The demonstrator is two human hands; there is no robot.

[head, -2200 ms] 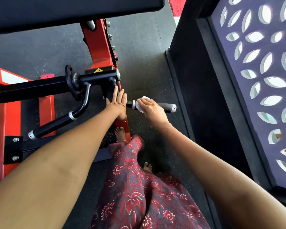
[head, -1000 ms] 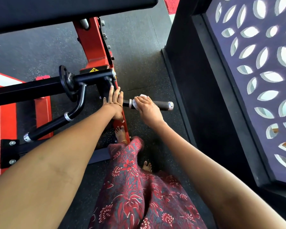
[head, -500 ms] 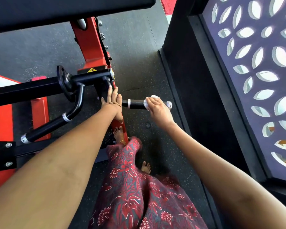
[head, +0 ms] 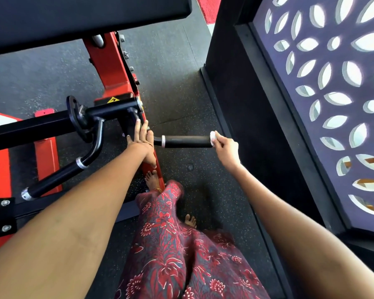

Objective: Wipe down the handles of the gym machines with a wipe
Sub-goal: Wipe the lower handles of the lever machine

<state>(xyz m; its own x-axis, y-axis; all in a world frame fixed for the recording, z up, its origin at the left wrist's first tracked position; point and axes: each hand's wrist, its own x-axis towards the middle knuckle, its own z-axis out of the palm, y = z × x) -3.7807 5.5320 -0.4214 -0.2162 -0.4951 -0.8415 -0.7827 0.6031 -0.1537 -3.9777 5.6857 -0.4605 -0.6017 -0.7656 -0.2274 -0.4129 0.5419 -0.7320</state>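
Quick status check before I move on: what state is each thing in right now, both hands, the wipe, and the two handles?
Right hand: pinches the wipe at the handle's end.
Left hand: fingers straight, resting against the machine frame.
Wipe: bunched, pressed on the end cap.
Straight handle: horizontal, grip bare.
Angled handle: untouched, no hand on it.

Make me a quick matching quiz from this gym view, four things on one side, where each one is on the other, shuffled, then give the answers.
Things:
1. wipe
2. left hand
3. angled handle
4. straight handle

Places:
A. sticking out between the two hands
B. pinched in the right hand at the straight handle's outer end
C. flat against the red frame
D. untouched, far left, below the black bar

Pairs: 1-B, 2-C, 3-D, 4-A
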